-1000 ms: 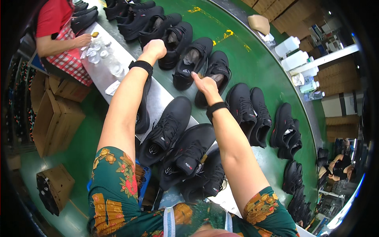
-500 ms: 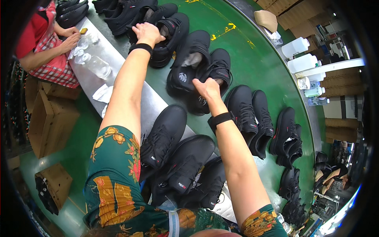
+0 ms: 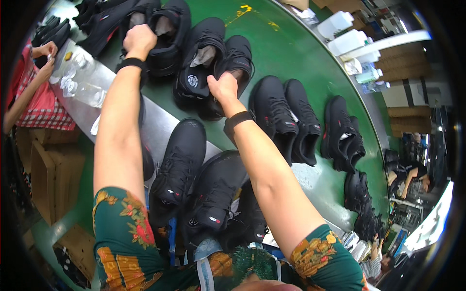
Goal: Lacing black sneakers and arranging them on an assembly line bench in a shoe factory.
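At upper centre, the right grip (image 3: 223, 87) was closed on a black shoe (image 3: 240, 47) beneath it; at upper left, the left grip (image 3: 140, 41) clasped a second shoe (image 3: 145, 7) near its heel.

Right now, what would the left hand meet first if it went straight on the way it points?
Left hand: most likely the black shoe just beyond it, around the open top. Depth is unclear; they may already touch.
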`<state>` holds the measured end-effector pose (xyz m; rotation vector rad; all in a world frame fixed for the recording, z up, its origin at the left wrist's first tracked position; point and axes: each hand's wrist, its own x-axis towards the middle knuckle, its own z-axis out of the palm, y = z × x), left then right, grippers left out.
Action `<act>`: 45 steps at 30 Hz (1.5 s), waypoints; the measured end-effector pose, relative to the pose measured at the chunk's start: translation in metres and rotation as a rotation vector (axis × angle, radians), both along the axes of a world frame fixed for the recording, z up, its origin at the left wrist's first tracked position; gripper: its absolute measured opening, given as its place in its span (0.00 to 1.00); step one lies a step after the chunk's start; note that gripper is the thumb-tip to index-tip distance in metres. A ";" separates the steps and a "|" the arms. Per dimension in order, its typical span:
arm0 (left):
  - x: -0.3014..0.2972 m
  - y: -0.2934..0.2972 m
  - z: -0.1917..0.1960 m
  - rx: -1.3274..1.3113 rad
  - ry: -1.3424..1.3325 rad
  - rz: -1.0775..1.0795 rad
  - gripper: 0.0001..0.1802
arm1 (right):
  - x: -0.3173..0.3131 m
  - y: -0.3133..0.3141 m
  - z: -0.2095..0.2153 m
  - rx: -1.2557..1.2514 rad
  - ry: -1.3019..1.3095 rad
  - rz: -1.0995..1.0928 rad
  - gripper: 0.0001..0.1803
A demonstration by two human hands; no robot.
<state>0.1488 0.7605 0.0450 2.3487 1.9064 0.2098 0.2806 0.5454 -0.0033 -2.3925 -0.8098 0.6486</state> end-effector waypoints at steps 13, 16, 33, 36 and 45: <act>-0.070 0.008 0.087 -0.229 -0.976 -0.363 0.18 | -0.002 -0.137 0.133 1.122 0.652 -0.367 0.18; -0.097 -0.007 0.122 -0.193 -0.780 -0.577 0.17 | -0.026 -0.176 0.160 1.188 0.758 -0.197 0.12; -0.247 -0.668 0.190 -0.430 -1.100 -0.143 0.21 | -0.055 -0.589 0.203 0.532 0.549 1.067 0.24; -0.269 -0.747 0.209 -0.448 -1.093 -0.063 0.23 | -0.023 -0.654 0.200 0.391 0.711 1.086 0.22; -0.215 -0.845 0.225 -0.843 -0.831 -0.189 0.25 | 0.062 -0.886 0.197 0.196 0.620 0.181 0.14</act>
